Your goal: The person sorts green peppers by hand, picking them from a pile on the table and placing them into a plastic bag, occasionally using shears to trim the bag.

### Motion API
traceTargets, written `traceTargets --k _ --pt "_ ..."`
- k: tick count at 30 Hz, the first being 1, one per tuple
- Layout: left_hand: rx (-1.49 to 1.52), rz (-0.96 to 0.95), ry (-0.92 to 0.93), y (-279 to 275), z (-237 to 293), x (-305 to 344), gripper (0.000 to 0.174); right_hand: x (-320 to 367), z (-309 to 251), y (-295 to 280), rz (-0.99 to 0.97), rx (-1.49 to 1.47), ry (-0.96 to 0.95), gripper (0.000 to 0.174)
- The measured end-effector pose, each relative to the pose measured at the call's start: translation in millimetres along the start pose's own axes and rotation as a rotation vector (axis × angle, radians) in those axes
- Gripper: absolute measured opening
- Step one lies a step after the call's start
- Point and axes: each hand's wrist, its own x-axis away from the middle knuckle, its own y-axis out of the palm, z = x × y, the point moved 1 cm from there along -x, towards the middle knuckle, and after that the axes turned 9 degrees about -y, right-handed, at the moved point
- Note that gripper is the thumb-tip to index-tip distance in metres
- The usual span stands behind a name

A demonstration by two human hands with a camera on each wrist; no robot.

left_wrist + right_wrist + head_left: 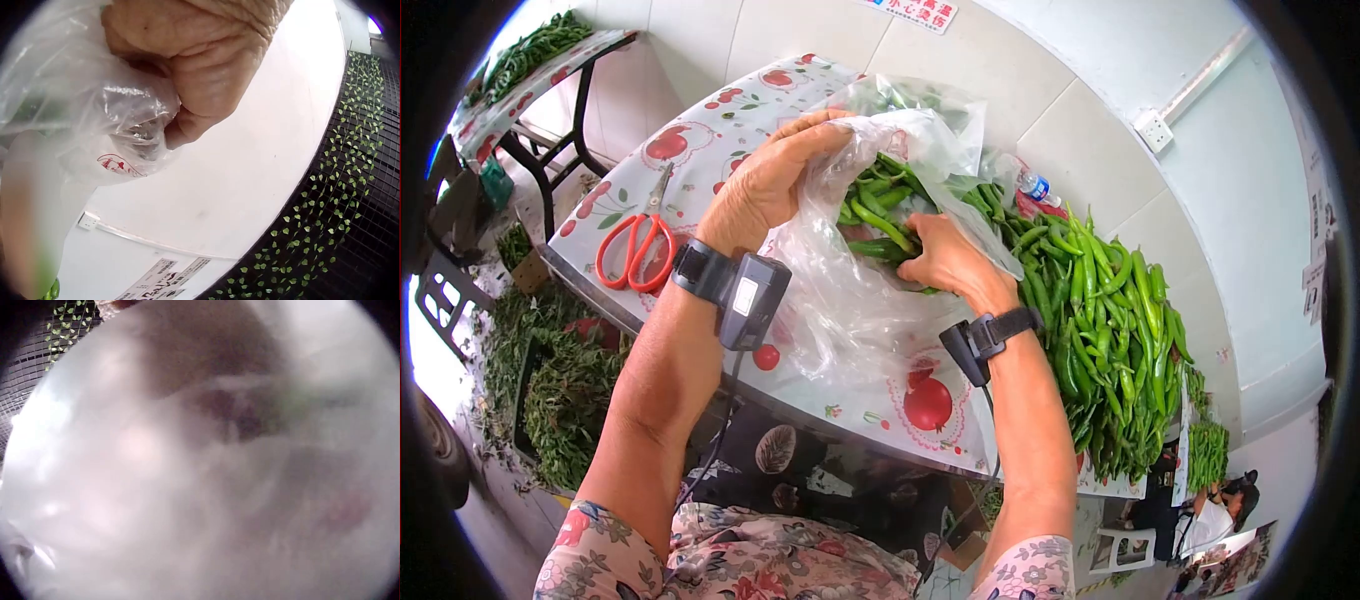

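A clear plastic bag (830, 310) lies on the table with its mouth held wide. The left hand (775, 180) grips the bag's rim; in the left wrist view its curled fingers (187, 125) pinch the crumpled plastic (134, 100). Inside the bag mouth are green peppers (885, 200). The right hand (950, 255) is in the bag opening, thumb and fingers around some of these peppers, its fingertips partly hidden. Blurred plastic (187, 487) covers most of the right wrist view. A large heap of long green peppers (1110, 340) lies to the right of the bag.
Red-handled scissors (637, 250) lie on the patterned tablecloth (730, 120) left of the bag. A water bottle (1035, 187) stands behind the pepper heap. Leafy stalks (570, 400) are on the floor at left. Another table (500, 120) bears green produce. A person (1215, 520) is at far right.
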Motion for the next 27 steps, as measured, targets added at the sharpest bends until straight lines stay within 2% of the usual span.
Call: traceTargets --k 3,6,9,12,15,18,19,22,26,27 --pt "-0.013 -0.001 0.0 1 0 1 0.028 1 9 5 0.028 -0.027 -0.1 0.043" --pt "-0.025 0.016 0.005 1 0 1 0.028 11 10 6 0.103 -0.175 -0.182 0.039" --pt "-0.032 -0.003 0.011 0 0 1 0.029 12 4 3 0.075 -0.135 -0.199 0.035" --pt "-0.036 -0.009 -0.009 4 1 3 0.03 8 0 7 0.097 -0.157 -0.126 0.035" --pt "-0.031 -0.019 -0.006 2 2 3 0.032 8 3 9 0.214 -0.138 -0.144 0.036" --pt "-0.024 0.002 -0.003 1 1 1 0.033 16 -3 0 0.387 -0.047 -0.152 0.027" --pt "-0.022 0.014 -0.005 2 0 0 0.034 17 -4 -5 0.384 0.017 -0.157 0.026" --pt "-0.026 -0.027 -0.006 2 2 2 0.036 26 -8 -18 0.388 -0.065 -0.147 0.027" --pt "-0.052 0.048 0.003 0 0 3 0.037 39 2 -20 0.532 -0.172 -0.239 0.032" --pt "-0.06 0.068 0.01 -5 -1 3 0.037 42 3 -20 0.511 -0.17 -0.235 0.032"
